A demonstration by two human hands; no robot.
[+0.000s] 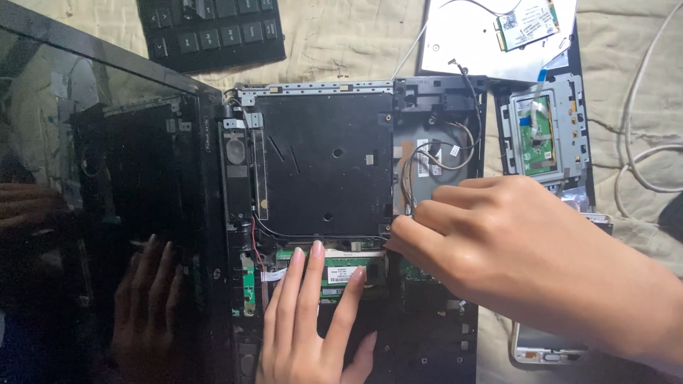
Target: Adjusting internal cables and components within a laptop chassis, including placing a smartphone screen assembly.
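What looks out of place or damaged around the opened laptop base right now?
Nothing looks broken, but it is stripped: the keyboard lies detached above the laptop base, a touchpad bracket sits loose at right, and thin wires curl free. The left hand presses the green board; the right hand pinches beside it.

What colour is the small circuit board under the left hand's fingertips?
Green, seen in the head view: the circuit board under the left hand.

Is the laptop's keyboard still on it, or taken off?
Taken off. The keyboard lies apart on the cloth, and the laptop base shows bare metal, wires and green boards under the left hand and right hand.
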